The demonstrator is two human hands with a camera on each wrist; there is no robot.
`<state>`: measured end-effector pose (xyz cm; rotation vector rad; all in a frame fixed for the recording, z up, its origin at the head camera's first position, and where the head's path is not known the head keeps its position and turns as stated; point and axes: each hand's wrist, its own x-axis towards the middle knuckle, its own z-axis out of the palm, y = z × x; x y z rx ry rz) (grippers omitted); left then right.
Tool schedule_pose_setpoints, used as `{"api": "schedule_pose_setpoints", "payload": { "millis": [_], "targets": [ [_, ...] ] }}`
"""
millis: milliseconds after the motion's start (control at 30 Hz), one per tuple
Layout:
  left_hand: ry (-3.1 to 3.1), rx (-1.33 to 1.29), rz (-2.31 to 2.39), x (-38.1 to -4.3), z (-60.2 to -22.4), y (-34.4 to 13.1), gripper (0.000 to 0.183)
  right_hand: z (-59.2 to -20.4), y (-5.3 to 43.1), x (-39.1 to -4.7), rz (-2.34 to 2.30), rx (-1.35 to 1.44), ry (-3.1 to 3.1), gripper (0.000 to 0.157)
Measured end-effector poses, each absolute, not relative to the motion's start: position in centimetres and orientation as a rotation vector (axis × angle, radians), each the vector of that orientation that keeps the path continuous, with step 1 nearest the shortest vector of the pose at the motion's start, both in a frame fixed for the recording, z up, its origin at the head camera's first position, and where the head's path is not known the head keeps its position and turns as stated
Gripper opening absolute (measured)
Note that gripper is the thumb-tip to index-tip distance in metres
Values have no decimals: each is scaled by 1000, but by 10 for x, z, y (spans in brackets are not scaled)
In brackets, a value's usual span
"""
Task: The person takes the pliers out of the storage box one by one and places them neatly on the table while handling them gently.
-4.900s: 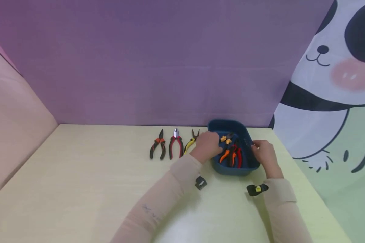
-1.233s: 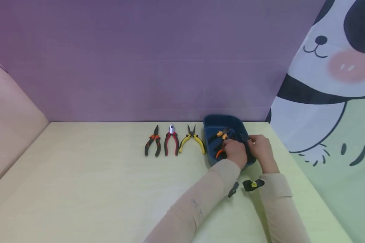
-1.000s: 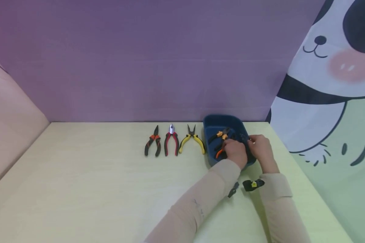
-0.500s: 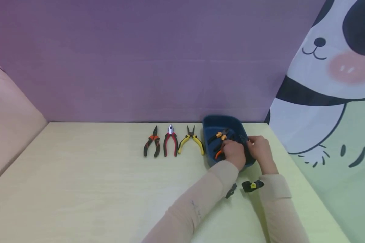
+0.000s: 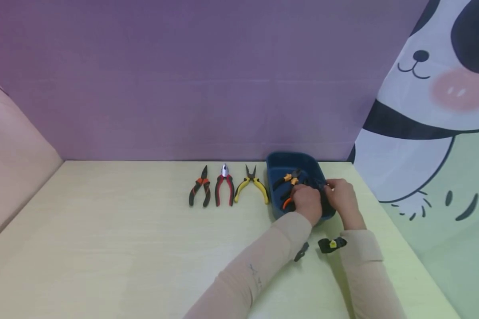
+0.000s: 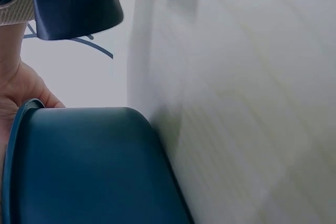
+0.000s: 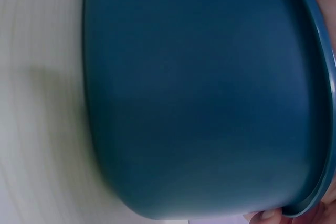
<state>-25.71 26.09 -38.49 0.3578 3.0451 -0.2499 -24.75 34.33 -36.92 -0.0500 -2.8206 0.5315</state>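
My left hand (image 5: 308,204) reaches into a dark blue plastic bin (image 5: 291,157), over the pliers in its near right part. Its fingertips are hidden, so I cannot tell whether they grip a tool. An orange handle (image 5: 287,203) shows beside that hand. Farther back in the bin lie black pliers with yellow-orange grips (image 5: 290,177). My right hand (image 5: 341,197) pinches the bin's right rim. Its thumb (image 7: 269,214) shows at the rim in the right wrist view. The left wrist view shows the bin's outer wall (image 6: 94,166) with the right hand (image 6: 23,87) behind it.
Left of the bin, three pliers lie in a row on the pale table (image 5: 123,243): orange-and-black (image 5: 200,186), red-and-black (image 5: 225,185) and yellow-handled (image 5: 251,185). A purple backdrop (image 5: 183,88) rises behind the table, and a panda-printed wall (image 5: 423,168) stands at right.
My left hand has moved right, from beside the yellow-handled pliers into the bin, uncovering those pliers on the table. Over the last second both hands stay nearly still, the right at the rim.
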Motion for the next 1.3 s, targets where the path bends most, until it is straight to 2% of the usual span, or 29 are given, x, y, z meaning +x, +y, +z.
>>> {"api": "schedule_pose_setpoints", "payload": {
  "millis": [1300],
  "targets": [
    [3113, 295, -66, -256, -387, 258, 20, -371, 345, -246, 535, -49, -2816, 29]
  ]
}}
